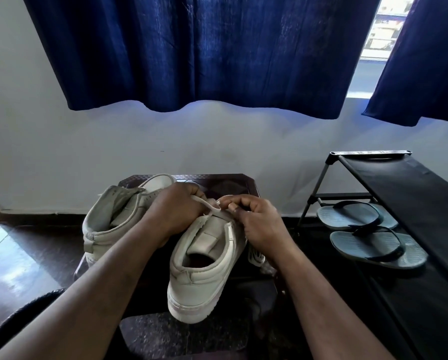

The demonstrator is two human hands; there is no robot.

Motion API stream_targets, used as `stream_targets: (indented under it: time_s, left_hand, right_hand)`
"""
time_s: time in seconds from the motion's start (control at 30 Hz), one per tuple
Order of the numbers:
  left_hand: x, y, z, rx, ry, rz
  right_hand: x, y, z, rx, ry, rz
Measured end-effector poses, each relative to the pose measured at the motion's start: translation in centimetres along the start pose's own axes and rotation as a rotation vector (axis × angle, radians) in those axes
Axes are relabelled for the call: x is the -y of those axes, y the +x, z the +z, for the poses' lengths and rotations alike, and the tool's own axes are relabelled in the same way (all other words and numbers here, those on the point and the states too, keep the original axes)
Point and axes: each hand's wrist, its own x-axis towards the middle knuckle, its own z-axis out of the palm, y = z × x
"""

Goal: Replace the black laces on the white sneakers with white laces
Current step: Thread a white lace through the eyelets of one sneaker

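On table [225, 181]: left sneaker [106, 219] behind, right sneaker [204, 279] nearer; rack [409, 193] at right, sandals [370, 245] on it.

Sneaker [207, 268] below right hand [254, 222]: white, leather-like, matt, smooth; frayed cloth at tongue edge.
Lace [207, 203] between hands: flat woven cloth.
Rack [399, 183] right of right hand: metal tubing, matt black fabric shelves.
Flip-flops [360, 216]: rubbery, textured.
Floor [23, 255] left of left hand [176, 211]: dark, glossy.
Curtain [204, 48] beyond hands: blue cloth.

near white sneaker [204, 258] heel-first, white lace [209, 204] at eyelets, second sneaker [113, 216] behind
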Motion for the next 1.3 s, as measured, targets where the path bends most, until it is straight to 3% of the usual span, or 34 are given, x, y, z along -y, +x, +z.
stream_targets:
  time_s: [0.03, 0.13, 0.2, 0.3, 0.43, 0.53, 0.67, 0.8, 0.93, 1.0, 1.17, 1.3]
  left_hand:
    - [-0.4, -0.1, 0.0, -0.013, -0.144, 0.023]
    - [-1.8, 0.2, -1.9, -0.041, -0.96, 0.118]
    - [-2.0, 0.7, -3.4, -0.092, -1.218, 0.194]
    - [-1.4, 0.4, -3.0, -0.13, -0.944, 0.126]
    - [0.1, -0.1, -0.6, 0.117, -0.309, 0.019]
    - [0.5, 0.1, -0.2, 0.086, -0.187, 0.001]
    - [0.9, 0.4, -0.3, 0.066, -0.164, -0.03]
    - [1.6, 0.9, -0.1, 0.136, -0.093, -0.003]
    - [1.7, 1.3, 0.1, 0.151, 0.027, 0.029]
    - [1.7, 1.4, 0.1, 0.14, 0.055, 0.041]
    - [1.7, 1.4, -0.3, 0.144, 0.107, 0.059]
    - [1.2, 1.0, -0.2, 0.132, 0.066, 0.078]
  right_hand:
    - [0.0, 0.0, 0.0, -0.004, 0.002, 0.003]
    - [-0.2, 0.0, 0.0, -0.008, 0.053, 0.015]
    - [-0.3, -0.1, 0.0, 0.0, 0.072, 0.013]
    - [-0.1, 0.0, -0.1, 0.018, 0.121, 0.037]
    - [0.6, 0.1, -1.7, 0.067, 0.41, 0.153]
    - [1.3, -0.1, -3.1, 0.026, 0.512, 0.186]
    - [1.0, -0.3, -4.0, -0.027, 0.095, 0.136]
    - [0.5, -1.0, -4.5, 0.1, -0.469, 0.066]
    - [0.4, -1.0, -4.3, 0.122, -0.529, 0.043]
    - [0.5, -1.0, -4.2, 0.15, -0.444, 0.067]
    - [1.8, -1.1, -4.5, 0.156, 0.275, 0.091]
    - [2.6, -1.0, -5.3, 0.136, 0.622, 0.109]
